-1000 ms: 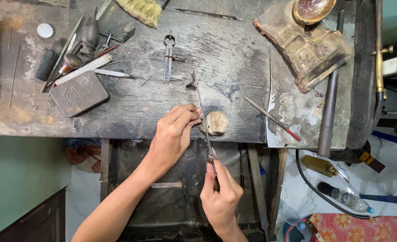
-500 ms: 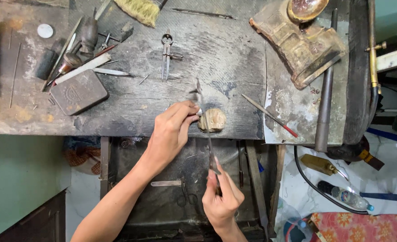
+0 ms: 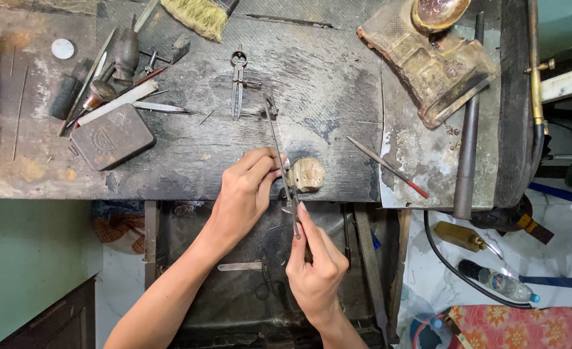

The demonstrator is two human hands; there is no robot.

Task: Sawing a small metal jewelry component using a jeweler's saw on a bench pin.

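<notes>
My left hand reaches over the front edge of the dark, worn workbench. Its fingertips pinch something small against a rounded wooden peg on that edge; the piece itself is hidden by my fingers. My right hand is below the bench edge and grips the near end of a thin metal file. The file runs up past the left fingertips and over the benchtop, just left of the peg.
On the bench lie metal dividers, a flat metal tin, several hand tools, a straw brush, a red-tipped rod, a long steel mandrel and a brassy block. A dark tray hangs below, and a plastic bottle lies on the floor.
My right hand has pushed the file forward, so its far tip reaches farther across the benchtop. The left hand has stayed at the wooden peg.
</notes>
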